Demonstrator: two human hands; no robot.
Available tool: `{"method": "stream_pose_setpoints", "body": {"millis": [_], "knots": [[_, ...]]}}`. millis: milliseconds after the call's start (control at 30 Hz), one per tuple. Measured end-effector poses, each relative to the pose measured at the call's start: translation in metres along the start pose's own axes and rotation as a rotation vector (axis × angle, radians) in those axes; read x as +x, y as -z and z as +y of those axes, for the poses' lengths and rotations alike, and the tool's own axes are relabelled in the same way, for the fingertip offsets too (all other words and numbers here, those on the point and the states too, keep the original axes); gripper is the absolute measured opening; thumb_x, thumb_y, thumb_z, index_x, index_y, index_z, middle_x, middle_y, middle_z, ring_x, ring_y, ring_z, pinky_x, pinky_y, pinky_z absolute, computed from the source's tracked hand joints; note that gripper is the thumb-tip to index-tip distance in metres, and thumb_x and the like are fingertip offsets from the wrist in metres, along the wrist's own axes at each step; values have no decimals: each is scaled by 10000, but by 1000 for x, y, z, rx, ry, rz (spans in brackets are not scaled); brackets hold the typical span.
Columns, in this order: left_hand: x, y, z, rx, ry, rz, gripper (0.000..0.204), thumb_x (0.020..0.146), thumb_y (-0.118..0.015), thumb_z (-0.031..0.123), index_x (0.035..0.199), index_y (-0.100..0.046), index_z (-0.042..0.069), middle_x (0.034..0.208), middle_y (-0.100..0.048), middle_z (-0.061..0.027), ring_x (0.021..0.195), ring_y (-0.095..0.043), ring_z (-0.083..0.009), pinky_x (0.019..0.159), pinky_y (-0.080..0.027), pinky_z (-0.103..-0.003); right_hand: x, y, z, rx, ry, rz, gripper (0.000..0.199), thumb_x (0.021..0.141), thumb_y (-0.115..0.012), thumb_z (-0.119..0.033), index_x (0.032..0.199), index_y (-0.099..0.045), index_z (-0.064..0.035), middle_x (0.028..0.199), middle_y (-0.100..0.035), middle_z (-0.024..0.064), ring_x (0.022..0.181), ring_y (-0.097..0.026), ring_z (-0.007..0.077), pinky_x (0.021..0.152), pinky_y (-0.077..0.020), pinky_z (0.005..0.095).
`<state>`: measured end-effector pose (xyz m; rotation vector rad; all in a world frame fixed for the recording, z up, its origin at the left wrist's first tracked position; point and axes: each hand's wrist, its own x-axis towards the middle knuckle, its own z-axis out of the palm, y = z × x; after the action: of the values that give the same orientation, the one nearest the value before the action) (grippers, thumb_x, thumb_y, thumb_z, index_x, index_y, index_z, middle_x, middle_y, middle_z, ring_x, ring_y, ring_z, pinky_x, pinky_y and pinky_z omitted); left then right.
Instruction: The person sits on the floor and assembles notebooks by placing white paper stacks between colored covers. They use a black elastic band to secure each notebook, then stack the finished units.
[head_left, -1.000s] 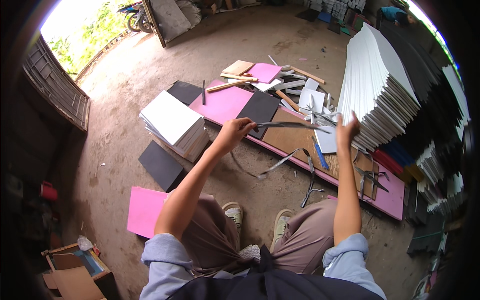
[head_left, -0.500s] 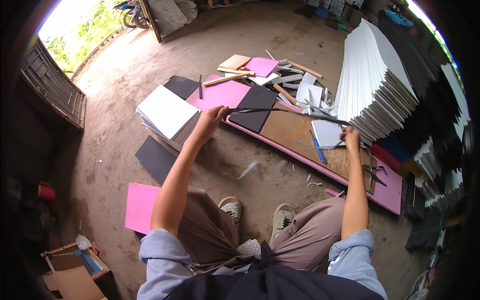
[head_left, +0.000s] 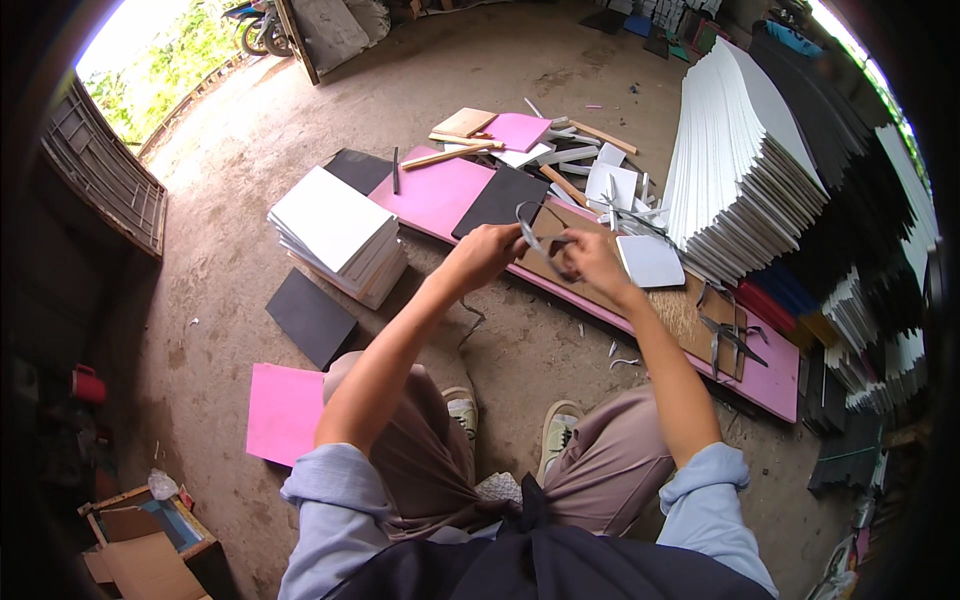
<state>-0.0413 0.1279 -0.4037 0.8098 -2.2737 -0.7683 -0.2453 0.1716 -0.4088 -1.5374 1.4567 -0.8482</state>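
Near the middle of the frame, in a loose loop: a narrow grey strip [head_left: 534, 243], partly blurred. Pinched at its left side by the left hand [head_left: 487, 252], thumb and fingers closed on it. Just to the right, the right hand [head_left: 597, 262], curled in beside the loop; too blurred to judge whether clamped on it. Held above the work surface, probably to let the loop hang free, with both hands near together for fine fingerwork.

Beneath, slanting from upper left to lower right: a long, low pink base [head_left: 775, 375], topped by a black sheet [head_left: 500, 200] and a worn brown board [head_left: 672, 308], perhaps as a shield against wear. Toward the right end, loose dark strips [head_left: 733, 338], seemingly for easy reach. Beyond, a heap of white offcuts [head_left: 610, 185]; left of centre, a white stack [head_left: 330, 215]; at upper right, a taller, leaning white pile [head_left: 730, 150].

All around, a scuffed, stained floor [head_left: 215, 290]; at lower left, an open cardboard box [head_left: 150, 565]; at upper left, a motorbike [head_left: 255, 30] by a sunlit opening [head_left: 140, 50].
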Motion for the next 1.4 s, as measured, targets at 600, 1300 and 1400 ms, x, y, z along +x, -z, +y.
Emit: {"method": "stream_pose_setpoints", "body": {"millis": [600, 1300, 1400], "knots": [[-3, 23, -31, -1840, 382, 594, 144, 920, -330, 132, 870, -422, 34, 733, -471, -67, 671, -480, -182, 796, -444, -361, 13, 33, 15, 33, 155, 252, 489, 849, -480, -296, 1224, -369, -3, 1196, -455, 121, 1088, -443, 187, 944, -331, 330], [-36, 48, -112, 385, 843, 368, 299, 877, -394, 230, 957, -472, -47, 938, -558, -272, 920, -525, -411, 742, -413, -475, -22, 37, -6, 62, -115, -60, 257, 904, -405, -258, 863, -505, -26, 753, -524, 22, 654, -515, 91, 586, -439, 248], [-24, 23, -98, 166, 668, 392, 246, 870, -425, 216, 972, -472, -3, 904, -566, -252, 859, -548, -400, 748, -427, -443, -26, 36, -3, -41, -62, -1, 271, 903, -391, -262, 826, -485, -21, 734, -540, 36, 628, -508, 93, 562, -424, 248]]}}
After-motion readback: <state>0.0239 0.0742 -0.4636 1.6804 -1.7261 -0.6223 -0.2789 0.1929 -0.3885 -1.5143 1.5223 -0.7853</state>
